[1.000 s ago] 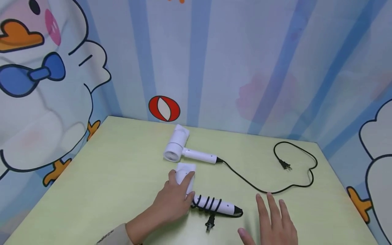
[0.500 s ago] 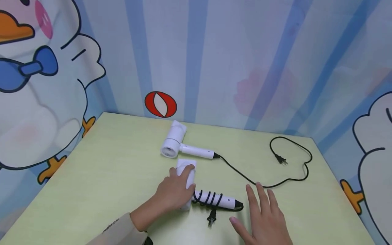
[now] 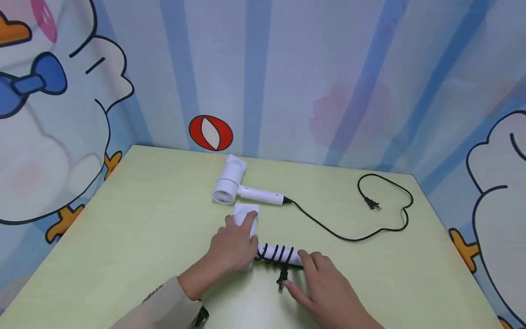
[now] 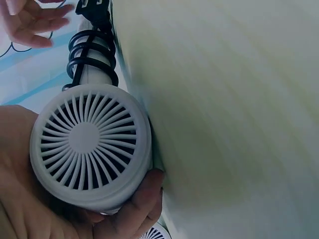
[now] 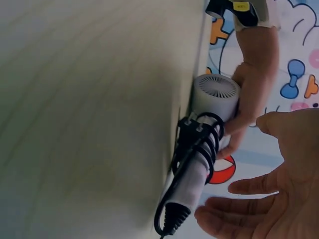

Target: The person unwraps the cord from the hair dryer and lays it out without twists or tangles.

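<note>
A white hair dryer (image 3: 245, 209) lies near the front of the table, its black cord (image 3: 277, 252) wound round the handle. My left hand (image 3: 233, 244) grips its barrel from above; the left wrist view shows the round vent grille (image 4: 84, 138) with fingers curled around the barrel. My right hand (image 3: 328, 288) is over the end of the handle, hiding it in the head view. In the right wrist view the fingers of my right hand (image 5: 269, 189) are spread loosely beside the handle (image 5: 187, 186), apart from it. The cord's plug (image 3: 282, 277) hangs below the handle.
Farther back lies a second white hair dryer (image 3: 232, 176). Its black cord (image 3: 324, 228) runs loose to the right and loops back to a plug (image 3: 372, 204). A printed cloth (image 3: 287, 82) stands behind the pale table (image 3: 164, 192).
My right hand has moved left, from the table at the right to the end of the wrapped handle. My left hand keeps its grip on the barrel. The head view has shifted slightly.
</note>
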`<state>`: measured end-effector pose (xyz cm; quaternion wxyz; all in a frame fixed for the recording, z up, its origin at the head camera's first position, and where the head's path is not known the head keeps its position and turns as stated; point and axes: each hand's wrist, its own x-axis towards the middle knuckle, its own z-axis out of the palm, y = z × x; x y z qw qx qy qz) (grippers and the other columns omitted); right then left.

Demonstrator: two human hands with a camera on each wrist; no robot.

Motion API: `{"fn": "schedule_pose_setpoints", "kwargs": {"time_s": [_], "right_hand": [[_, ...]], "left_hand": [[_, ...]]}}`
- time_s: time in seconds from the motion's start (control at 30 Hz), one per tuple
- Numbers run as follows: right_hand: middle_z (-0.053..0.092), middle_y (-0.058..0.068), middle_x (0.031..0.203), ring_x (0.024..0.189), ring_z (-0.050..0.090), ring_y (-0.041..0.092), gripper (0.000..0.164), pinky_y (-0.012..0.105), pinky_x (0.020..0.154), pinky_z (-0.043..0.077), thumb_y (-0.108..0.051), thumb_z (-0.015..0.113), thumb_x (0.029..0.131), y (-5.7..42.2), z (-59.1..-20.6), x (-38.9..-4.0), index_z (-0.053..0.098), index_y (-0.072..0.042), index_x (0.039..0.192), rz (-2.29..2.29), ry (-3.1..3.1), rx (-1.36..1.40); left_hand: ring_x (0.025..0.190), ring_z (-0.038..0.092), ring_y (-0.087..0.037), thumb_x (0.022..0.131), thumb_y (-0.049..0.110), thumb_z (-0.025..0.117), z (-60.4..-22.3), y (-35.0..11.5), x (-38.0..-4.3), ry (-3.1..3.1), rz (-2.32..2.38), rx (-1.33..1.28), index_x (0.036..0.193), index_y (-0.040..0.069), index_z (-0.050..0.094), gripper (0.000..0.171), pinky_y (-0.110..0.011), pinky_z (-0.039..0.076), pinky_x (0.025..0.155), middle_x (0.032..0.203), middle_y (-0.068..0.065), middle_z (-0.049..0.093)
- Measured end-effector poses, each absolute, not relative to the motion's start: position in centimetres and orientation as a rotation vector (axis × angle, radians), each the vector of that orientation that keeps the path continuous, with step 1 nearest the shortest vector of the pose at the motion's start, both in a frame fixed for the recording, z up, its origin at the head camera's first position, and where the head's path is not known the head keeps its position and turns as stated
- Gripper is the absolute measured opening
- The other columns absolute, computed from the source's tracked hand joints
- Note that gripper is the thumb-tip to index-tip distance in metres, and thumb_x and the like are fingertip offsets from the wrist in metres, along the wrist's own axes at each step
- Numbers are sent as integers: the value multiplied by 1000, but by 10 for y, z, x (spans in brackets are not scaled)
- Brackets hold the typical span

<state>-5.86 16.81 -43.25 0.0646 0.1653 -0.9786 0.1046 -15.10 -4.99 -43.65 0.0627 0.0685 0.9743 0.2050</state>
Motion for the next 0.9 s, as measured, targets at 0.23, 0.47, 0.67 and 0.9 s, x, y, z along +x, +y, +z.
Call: {"fn": "schedule_pose_setpoints", "kwargs": {"time_s": [0.23, 0.47, 0.67, 0.9], "right_hand": [[53, -4, 72, 61, 50, 9, 43, 30, 53, 44, -51, 62, 97, 154, -439, -69, 60, -8, 95, 292, -2999, 706], [42, -6, 59, 50, 41, 10, 36, 30, 45, 36, -38, 75, 89, 142, -445, -77, 54, -10, 80, 219, -2900, 754], [42, -3, 54, 46, 39, 10, 23, 31, 41, 33, -18, 74, 85, 134, -449, -81, 54, -8, 78, 202, -2916, 713], [49, 1, 57, 48, 49, 16, 14, 35, 43, 40, -8, 71, 82, 135, -445, -79, 57, -6, 78, 227, -2930, 658]], "left_hand": [[74, 52, -33, 100, 32, 54, -437, -47, -152, 2977, 579, 191, 152, 25, 41, 54, -44, 46, 57, 116, -27, 47], [69, 51, -32, 99, 34, 51, -440, -46, -151, 2999, 570, 212, 152, 26, 42, 54, -44, 44, 55, 115, -28, 48], [65, 51, -31, 101, 37, 52, -443, -47, -152, 2993, 574, 208, 150, 32, 47, 49, -43, 43, 53, 117, -28, 48], [62, 52, -30, 102, 34, 51, -443, -48, -154, 2999, 595, 215, 147, 37, 49, 45, -42, 42, 50, 121, -29, 46]]}}
